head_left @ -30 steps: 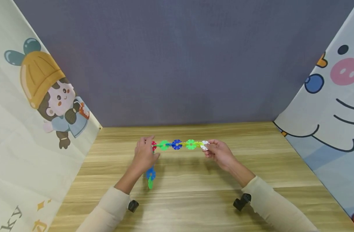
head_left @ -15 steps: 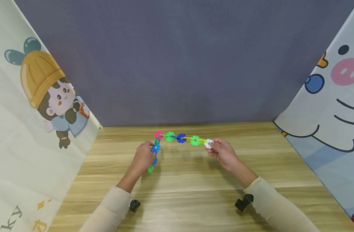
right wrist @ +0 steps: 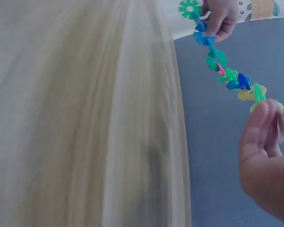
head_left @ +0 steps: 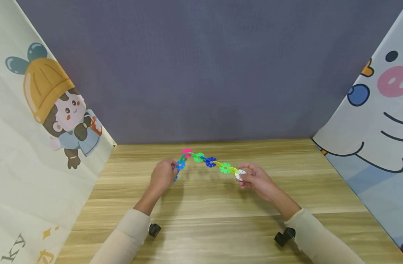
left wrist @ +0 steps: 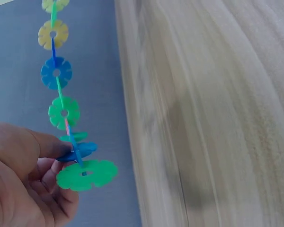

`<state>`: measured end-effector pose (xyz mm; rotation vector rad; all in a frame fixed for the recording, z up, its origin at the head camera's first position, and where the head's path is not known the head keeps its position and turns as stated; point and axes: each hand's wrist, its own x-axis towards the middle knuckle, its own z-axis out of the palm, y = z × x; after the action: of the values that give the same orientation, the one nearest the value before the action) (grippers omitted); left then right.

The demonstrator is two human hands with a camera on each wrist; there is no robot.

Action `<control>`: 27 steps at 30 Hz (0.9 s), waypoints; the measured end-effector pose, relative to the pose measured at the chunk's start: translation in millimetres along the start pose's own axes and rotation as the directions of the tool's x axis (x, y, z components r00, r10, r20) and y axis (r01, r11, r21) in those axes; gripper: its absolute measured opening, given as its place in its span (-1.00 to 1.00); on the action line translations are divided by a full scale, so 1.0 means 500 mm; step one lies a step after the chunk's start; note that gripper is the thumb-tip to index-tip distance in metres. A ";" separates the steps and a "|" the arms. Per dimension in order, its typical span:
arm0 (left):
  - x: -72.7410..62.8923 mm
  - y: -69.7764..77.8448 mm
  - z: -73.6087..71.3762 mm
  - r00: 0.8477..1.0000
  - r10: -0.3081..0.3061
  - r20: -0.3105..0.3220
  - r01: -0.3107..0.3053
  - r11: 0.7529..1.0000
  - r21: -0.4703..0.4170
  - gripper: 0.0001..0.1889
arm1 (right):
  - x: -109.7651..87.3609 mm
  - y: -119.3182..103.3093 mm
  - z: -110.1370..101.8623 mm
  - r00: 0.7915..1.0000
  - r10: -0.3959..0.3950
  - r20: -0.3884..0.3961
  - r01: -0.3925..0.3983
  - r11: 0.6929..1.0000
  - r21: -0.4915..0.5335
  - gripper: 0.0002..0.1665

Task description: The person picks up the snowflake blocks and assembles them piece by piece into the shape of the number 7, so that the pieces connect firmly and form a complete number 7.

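Observation:
A chain of slotted plastic snowflake discs (head_left: 211,162) hangs in a bent arch between both hands, above the table. Its colours run from blue and green through pink, green, dark blue and yellow to white. My left hand (head_left: 163,175) pinches a blue disc (left wrist: 83,151) near one end, and a green disc (left wrist: 87,175) sticks out past the fingers. At the other end my right hand (head_left: 258,182) pinches the white disc (head_left: 240,175) between thumb and fingers. The pink disc (head_left: 187,153) forms the top of the bend.
A wood-grain table (head_left: 201,231) lies under the hands. Behind it stands a grey-blue fabric wall (head_left: 214,73). Printed cartoon panels flank it, with a hatted child figure (head_left: 67,106) at left and a pig face (head_left: 394,81) at right.
The left hand has shifted from near the red-pink disc down to a blue disc closer to the end. The right hand has moved slightly right and nearer, and the chain now slopes down toward it.

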<state>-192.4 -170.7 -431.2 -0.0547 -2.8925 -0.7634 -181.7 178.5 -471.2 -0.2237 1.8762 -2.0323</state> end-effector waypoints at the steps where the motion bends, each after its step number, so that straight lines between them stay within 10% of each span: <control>1: 0.002 0.002 -0.001 1.000 -0.008 0.004 0.008 1.000 0.002 -0.89 | -0.005 0.002 -0.002 1.000 0.001 0.022 0.000 0.999 -0.049 -0.48; 18: 0.035 0.024 0.026 0.996 -0.002 0.090 0.010 0.996 -0.088 -0.90 | -0.083 0.026 0.019 0.968 -0.080 0.239 0.190 0.855 -0.483 -0.78; 27: 0.076 0.048 0.057 0.984 0.101 0.145 -0.101 0.995 -0.007 -0.90 | -0.111 0.053 0.054 0.933 -0.234 0.274 0.355 0.729 -0.585 -0.31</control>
<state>-232.0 -136.0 -438.1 -0.2657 -2.9988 -0.7711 -117.0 172.4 -487.5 -0.9084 2.4549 -1.3921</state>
